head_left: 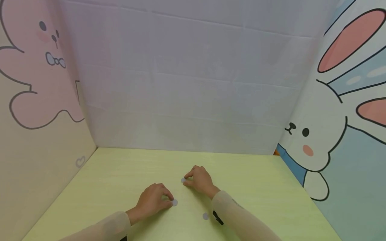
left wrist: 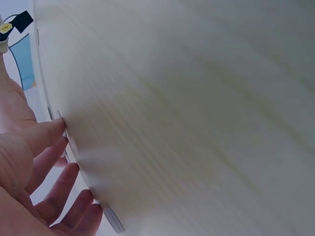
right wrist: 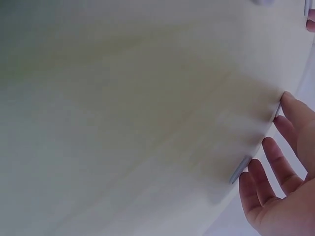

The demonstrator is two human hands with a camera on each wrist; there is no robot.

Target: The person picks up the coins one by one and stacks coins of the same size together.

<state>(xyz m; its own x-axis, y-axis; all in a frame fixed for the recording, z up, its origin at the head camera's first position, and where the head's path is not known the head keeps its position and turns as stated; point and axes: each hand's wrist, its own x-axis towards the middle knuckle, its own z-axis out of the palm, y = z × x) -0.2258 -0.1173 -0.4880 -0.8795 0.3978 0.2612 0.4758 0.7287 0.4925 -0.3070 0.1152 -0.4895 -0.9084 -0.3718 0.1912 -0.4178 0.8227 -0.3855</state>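
My left hand (head_left: 153, 201) is low over the table, its thumb and index fingertips pinching the edge of a small flat grey disc (head_left: 175, 203). Farther up and to the right, my right hand (head_left: 200, 179) pinches a second grey disc (head_left: 182, 180) between thumb and index finger. Both discs are at the tabletop. In the left wrist view, another grey disc (left wrist: 114, 220) lies beside the little fingertip. The right wrist view likewise has a grey disc (right wrist: 240, 169) right by the outer fingertips; the head view hides both behind the hands.
A loose grey disc (head_left: 205, 216) lies on the pale yellow-green table (head_left: 135, 164), left of the right sleeve (head_left: 241, 217). A whitish sheet wall (head_left: 193, 83) closes off the back. Side panels with a pink animal (head_left: 36, 83) and a rabbit (head_left: 316, 147) stand left and right.
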